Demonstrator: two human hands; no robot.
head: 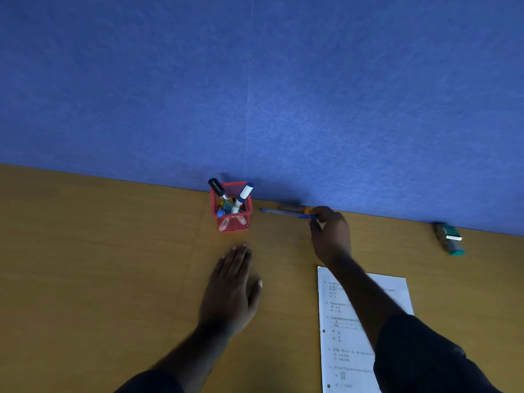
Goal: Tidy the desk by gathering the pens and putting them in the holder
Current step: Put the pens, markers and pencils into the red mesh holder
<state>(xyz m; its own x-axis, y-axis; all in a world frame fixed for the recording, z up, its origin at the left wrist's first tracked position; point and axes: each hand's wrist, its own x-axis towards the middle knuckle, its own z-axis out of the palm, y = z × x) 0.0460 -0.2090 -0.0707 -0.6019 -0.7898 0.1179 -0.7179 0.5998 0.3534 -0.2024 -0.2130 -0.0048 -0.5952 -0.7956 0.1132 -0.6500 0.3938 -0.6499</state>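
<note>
A red mesh pen holder point(233, 222) stands on the wooden desk by the blue partition, with a black-capped marker point(217, 188), a blue-and-white marker point(244, 194) and several smaller pens inside. To its right, my right hand point(330, 234) pinches the end of a blue pen point(283, 212) that points left toward the holder, low over the desk. Behind the pen lies a second pen-like object with an orange part point(293, 207); its details are blurred. My left hand point(232, 285) rests flat on the desk in front of the holder, fingers apart, holding nothing.
A printed sheet of paper point(346, 336) lies at the front right, partly under my right forearm. A teal and grey stamp-like object point(450, 239) lies at the far right against the blue partition point(255, 95), which bounds the desk point(99, 251) at the back.
</note>
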